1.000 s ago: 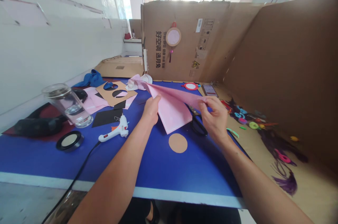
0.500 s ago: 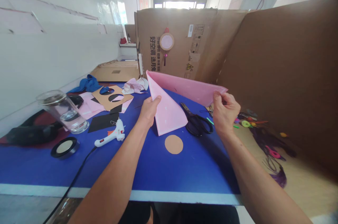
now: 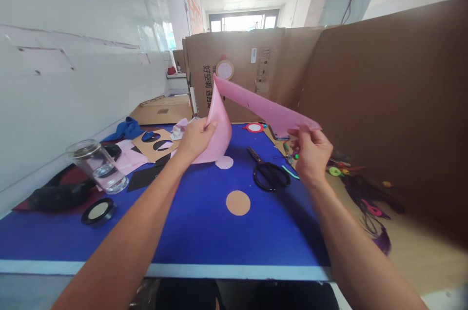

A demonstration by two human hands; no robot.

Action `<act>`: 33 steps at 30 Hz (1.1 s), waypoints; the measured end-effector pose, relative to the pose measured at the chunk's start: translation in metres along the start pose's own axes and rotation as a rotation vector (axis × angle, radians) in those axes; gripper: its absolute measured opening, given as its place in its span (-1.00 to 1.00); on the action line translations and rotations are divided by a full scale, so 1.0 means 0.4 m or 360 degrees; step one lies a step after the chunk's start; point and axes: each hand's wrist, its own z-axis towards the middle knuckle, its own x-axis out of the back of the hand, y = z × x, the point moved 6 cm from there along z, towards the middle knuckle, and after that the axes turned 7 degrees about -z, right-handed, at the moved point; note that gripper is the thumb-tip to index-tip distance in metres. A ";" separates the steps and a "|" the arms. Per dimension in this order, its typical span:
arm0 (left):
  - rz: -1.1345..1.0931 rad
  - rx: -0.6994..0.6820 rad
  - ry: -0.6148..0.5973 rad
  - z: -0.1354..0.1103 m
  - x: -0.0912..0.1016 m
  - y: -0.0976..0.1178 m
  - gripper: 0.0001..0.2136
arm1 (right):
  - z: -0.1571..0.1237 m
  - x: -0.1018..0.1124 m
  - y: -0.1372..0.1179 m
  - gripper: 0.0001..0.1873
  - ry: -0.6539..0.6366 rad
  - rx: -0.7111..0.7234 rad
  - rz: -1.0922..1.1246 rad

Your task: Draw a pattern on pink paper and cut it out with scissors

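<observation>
Pink sheet (image 3: 256, 105) arches in a peak above the blue table (image 3: 204, 237), its long edge running crosswise from hand to hand. Left hand (image 3: 195, 137) pinches the drooping flap low over the table. Right hand (image 3: 310, 149) pinches the opposite corner, higher, over the table's right edge. Scissors (image 3: 268, 176) and a cardboard disc (image 3: 238, 203) lie flat on the table beneath.

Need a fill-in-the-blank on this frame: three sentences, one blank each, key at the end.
1. The left hand and the right hand hold up a bent sheet whose colour is ____.
2. On the blue table, just below the right hand, lie black-handled ____.
3. The clear glass jar stands on the person's ____ side.
Missing words: pink; scissors; left.
</observation>
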 end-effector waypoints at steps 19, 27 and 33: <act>-0.0665 0.0824 0.0284 -0.192 -0.139 -0.248 -0.38 | -0.074 -0.095 0.131 -0.50 -0.0810 -0.0145 -0.0730; -0.0805 0.0851 0.0539 -0.211 -0.145 -0.300 -0.44 | -0.133 -0.123 0.004 -0.63 -0.0835 0.0079 -0.0474; -0.0924 0.0887 0.0442 -0.189 -0.146 -0.335 -0.46 | -0.205 -0.156 -0.095 -0.70 -0.1324 0.0418 -0.0291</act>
